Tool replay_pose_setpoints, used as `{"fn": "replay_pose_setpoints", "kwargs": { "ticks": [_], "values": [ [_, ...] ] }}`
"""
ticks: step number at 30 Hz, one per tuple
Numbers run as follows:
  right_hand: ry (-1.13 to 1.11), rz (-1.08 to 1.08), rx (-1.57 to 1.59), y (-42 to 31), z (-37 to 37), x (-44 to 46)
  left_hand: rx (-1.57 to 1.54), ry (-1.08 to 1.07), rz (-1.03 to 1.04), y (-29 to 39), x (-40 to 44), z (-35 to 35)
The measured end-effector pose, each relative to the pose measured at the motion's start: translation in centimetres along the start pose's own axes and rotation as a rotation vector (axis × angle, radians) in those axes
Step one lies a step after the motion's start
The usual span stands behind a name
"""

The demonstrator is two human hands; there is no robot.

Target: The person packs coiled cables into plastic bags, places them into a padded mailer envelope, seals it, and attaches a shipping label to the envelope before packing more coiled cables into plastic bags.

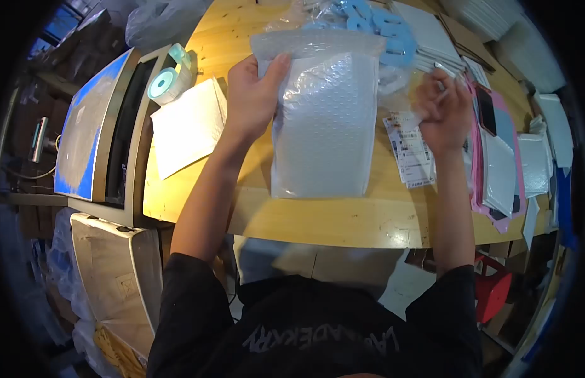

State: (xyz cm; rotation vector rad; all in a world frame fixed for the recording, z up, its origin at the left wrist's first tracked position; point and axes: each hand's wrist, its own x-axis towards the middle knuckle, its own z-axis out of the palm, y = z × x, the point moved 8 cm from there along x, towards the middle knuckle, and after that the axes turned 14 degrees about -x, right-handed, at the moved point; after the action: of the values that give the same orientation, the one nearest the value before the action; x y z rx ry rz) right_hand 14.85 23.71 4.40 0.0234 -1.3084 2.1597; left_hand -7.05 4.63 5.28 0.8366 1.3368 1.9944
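Note:
A white bubble mailer (pixel 327 126) stands out in front of me over the table, its flap end at the top. My left hand (pixel 258 94) grips its upper left edge, thumb on the front face. To the right of the mailer and apart from it, my right hand (pixel 442 110) is raised with its fingers curled in. A whitish glint shows at those fingertips, too small and blurred to name. Printed shipping labels (pixel 409 151) lie on the table just left of the right hand.
A roll of tape (pixel 164 84) and another white mailer (pixel 190 126) are on the left. Blue cut-out pieces (pixel 384 31) lie at the back. At right, a phone (pixel 486 110) rests on a stack with pink sheets (pixel 476 170). A red stool (pixel 493 286) stands below.

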Motion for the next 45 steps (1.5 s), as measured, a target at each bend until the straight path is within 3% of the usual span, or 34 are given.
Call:
{"fn": "replay_pose_setpoints", "kwargs": {
  "ticks": [1, 3, 7, 11, 15, 19, 22, 27, 28, 30, 32, 35, 38, 39, 41, 42, 44, 45],
  "values": [
    [-0.006, -0.009, -0.003, 0.2, 1.3, -0.4, 0.027, 0.015, 0.079, 1.0, -0.4, 0.1],
    [0.158, 0.152, -0.511, 2.4, 3.5, -0.9, 0.051, 0.027, 0.162, 2.3, -1.4, 0.7],
    [0.229, 0.218, -0.625, 3.4, 5.6, -1.5, 0.088, -0.124, 0.159, 2.5, -2.9, 3.1],
    [0.243, 0.233, -0.521, 3.2, 4.6, -1.4, 0.022, -0.226, 0.064, 1.7, -2.1, 3.0],
    [0.281, 0.253, -0.458, 2.5, 4.5, -2.1, -0.004, -0.278, 0.177, 2.7, -1.7, 3.2],
    [0.047, 0.204, -0.342, 2.5, 5.2, -1.6, 0.057, -0.484, 0.066, 3.4, -2.0, 3.1],
    [0.004, 0.130, -0.404, 3.2, 4.5, -1.3, 0.112, -0.698, -0.090, 1.8, -2.2, 3.1],
    [-0.068, 0.121, -0.448, 3.0, 5.8, -1.1, -0.022, -0.812, -0.253, 0.6, -2.1, 2.3],
    [-0.063, 0.121, -0.447, 3.3, 5.8, -1.1, -0.011, -0.723, -0.262, 0.0, -1.6, 1.6],
    [-0.027, 0.129, -0.779, 4.1, 5.0, -1.1, 0.009, -0.546, -0.281, -1.0, -1.0, 0.3],
    [0.006, 0.141, -0.945, 4.6, 4.8, -1.1, 0.094, -0.542, -0.347, -1.6, -1.9, 1.4],
    [-0.048, -0.104, -1.052, 3.1, 6.4, -0.9, 0.264, -0.535, -0.454, -2.5, -3.0, 2.4],
    [0.071, -0.058, -0.985, 0.9, 5.7, -1.5, 0.438, -0.627, 0.036, 0.7, -2.1, 2.6],
    [0.112, -0.041, -0.951, -0.2, 5.5, -1.6, 0.431, -0.631, 0.049, 1.1, -2.4, 2.0],
    [0.391, -0.063, -1.035, -4.8, 3.2, -4.6, 0.186, -0.267, -0.017, 1.8, -2.4, -1.7],
    [0.427, -0.091, -0.996, -6.6, 2.1, -7.3, 0.185, -0.283, -0.028, 1.9, -3.6, -1.7],
    [0.492, -0.165, -0.955, -9.8, 1.0, -14.2, -0.333, -0.083, -0.040, 2.2, -6.9, -3.8],
    [0.550, -0.110, -0.992, -10.8, -0.4, -18.1, -0.338, 0.030, -0.099, 1.3, -9.1, -4.3]
  ]
}}
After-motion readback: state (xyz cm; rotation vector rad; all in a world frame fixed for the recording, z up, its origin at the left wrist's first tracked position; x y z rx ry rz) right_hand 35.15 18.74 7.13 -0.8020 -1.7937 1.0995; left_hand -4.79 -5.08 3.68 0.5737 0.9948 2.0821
